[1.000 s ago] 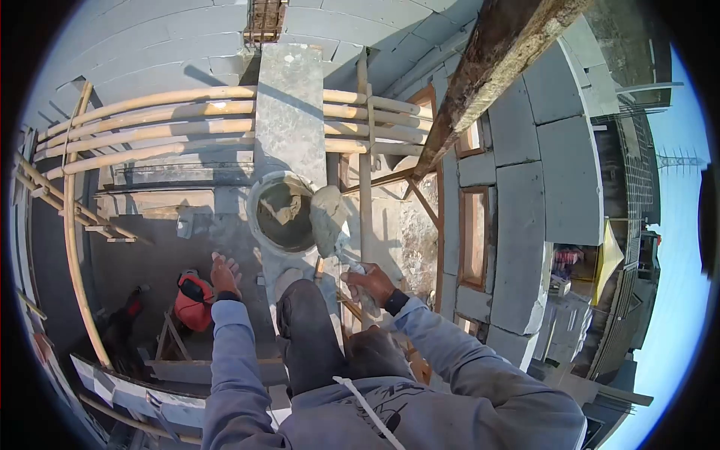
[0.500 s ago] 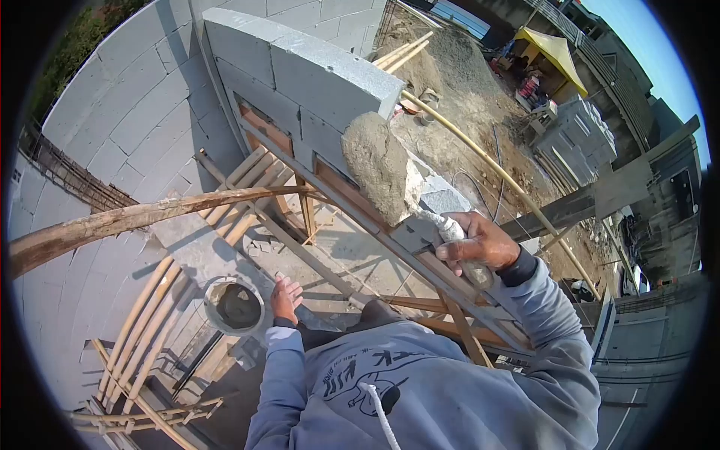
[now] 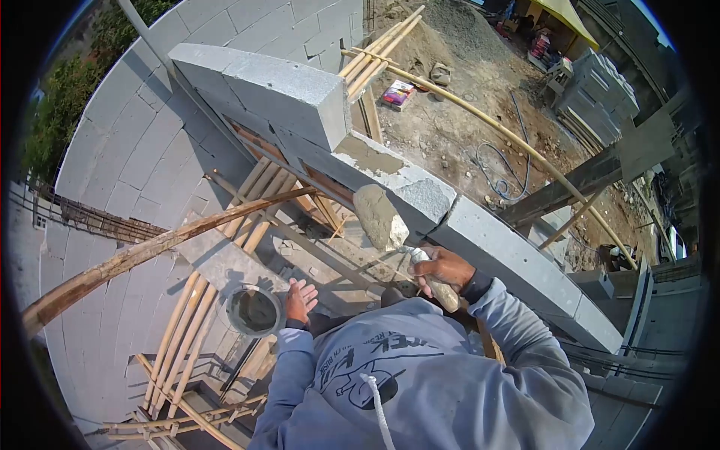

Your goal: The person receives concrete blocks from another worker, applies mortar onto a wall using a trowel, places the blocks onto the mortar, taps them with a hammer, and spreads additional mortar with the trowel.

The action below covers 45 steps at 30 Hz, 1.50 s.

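My right hand [image 3: 442, 271] is closed around the handle of a trowel [image 3: 390, 225], its blade pointing away and coated with grey mortar. The blade hangs just on the near side of a low block wall [image 3: 517, 251]. On the wall's top, beside the end of a raised block [image 3: 281, 90], lies a damp patch of mortar [image 3: 369, 156]. My left hand [image 3: 300, 300] is open and empty, fingers spread, to the right of a bucket [image 3: 229, 309] with mortar inside.
A rough wooden pole [image 3: 165, 244] crosses on the left, above bamboo poles [image 3: 180, 337]. Beyond the wall run a long bamboo pole [image 3: 517, 142] and a hose [image 3: 521, 161]. A block stack [image 3: 600, 94] stands farther back. A curved block wall [image 3: 142, 142] rises at left.
My right hand has brought the trowel down and left, off the wall top, uncovering the mortar patch. My left hand stays open near the bucket. The view has shifted.
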Each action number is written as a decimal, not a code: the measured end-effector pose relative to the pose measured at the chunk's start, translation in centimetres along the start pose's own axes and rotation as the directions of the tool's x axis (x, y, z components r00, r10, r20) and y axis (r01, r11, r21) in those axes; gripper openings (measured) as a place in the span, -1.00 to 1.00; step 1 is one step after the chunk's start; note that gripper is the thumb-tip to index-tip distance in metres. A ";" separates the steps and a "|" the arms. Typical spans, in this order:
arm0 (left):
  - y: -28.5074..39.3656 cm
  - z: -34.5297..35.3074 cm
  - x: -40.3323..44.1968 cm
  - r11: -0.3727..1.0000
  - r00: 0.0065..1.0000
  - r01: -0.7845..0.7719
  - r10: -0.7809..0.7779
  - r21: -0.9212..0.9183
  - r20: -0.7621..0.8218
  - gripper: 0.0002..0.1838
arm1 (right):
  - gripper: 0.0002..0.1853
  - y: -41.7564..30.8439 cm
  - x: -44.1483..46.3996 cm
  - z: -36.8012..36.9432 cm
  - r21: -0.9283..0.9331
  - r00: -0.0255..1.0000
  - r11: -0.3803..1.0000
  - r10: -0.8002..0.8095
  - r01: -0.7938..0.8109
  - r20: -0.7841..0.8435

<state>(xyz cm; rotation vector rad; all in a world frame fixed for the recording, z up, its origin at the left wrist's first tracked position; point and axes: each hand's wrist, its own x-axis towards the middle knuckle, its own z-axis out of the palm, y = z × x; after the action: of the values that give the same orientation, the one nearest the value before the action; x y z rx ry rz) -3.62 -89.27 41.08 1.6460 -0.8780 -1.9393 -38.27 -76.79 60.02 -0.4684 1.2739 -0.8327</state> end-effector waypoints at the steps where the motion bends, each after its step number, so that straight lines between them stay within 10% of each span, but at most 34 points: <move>1: 0.2 -0.1 -0.4 1.000 1.000 -0.012 0.012 0.008 -0.015 -0.19 | -0.85 0.1 1.2 -0.5 -0.063 0.997 0.996 -0.061 0.058 -0.045; 4: 0.7 -0.4 -1.7 0.999 0.998 -0.030 0.031 0.026 -0.051 -0.21 | -0.77 -0.5 3.4 -2.9 -0.427 0.926 0.895 -0.261 0.128 -0.272; 6: 0.9 -0.8 -2.2 0.999 0.997 -0.030 0.032 0.026 -0.068 -0.23 | -0.63 -1.3 3.8 -5.0 -0.811 0.789 0.582 -0.522 0.053 -0.324; 11: -0.5 -0.3 -1.3 0.999 1.000 0.007 -0.006 0.048 -0.013 -0.23 | -0.69 -0.1 2.1 -8.9 -0.915 0.642 0.284 -0.652 -0.285 -0.403; 34: 2.2 12.0 -0.1 0.831 0.952 -0.139 -0.037 0.539 0.302 -0.22 | -0.63 19.6 -12.7 -11.6 -0.590 0.159 0.506 -0.659 -0.629 -0.735; 45: 0.1 9.5 -0.3 0.737 0.948 -0.148 -0.085 0.660 0.307 -0.36 | -0.55 24.2 -2.4 -10.1 -0.189 -0.045 0.898 -0.225 -0.398 -0.973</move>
<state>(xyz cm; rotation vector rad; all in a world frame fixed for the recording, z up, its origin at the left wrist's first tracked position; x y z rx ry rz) -12.87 -87.42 42.19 1.6555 -1.9238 -2.0169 -41.27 -58.35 41.48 0.0535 3.0074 -0.7002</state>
